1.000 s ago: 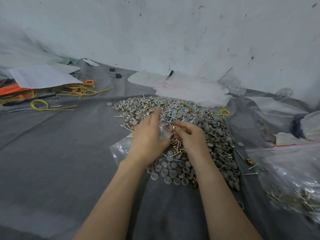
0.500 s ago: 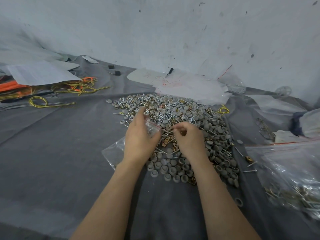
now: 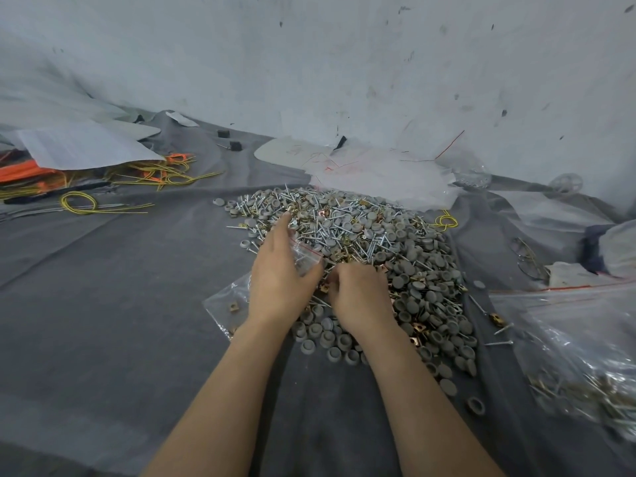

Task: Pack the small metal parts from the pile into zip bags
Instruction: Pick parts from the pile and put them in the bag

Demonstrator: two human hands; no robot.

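A pile (image 3: 371,242) of grey caps, silver screws and brass clips lies on the grey cloth. My left hand (image 3: 280,273) holds a small clear zip bag (image 3: 229,301) by its red-lined mouth at the pile's near edge; a few brass clips lie inside the bag. My right hand (image 3: 361,294) is beside it, fingers curled down into the parts right at the bag's mouth. What those fingers hold is hidden.
A large clear bag (image 3: 581,366) with packed parts lies at the right. Yellow and orange wires (image 3: 103,187) and paper sheets (image 3: 82,148) are at the left. White plastic sheets (image 3: 382,177) lie behind the pile, against the wall.
Both hands have shifted slightly toward me along the pile. The right hand's fingers have curled lower into the parts, closer to the bag's mouth.
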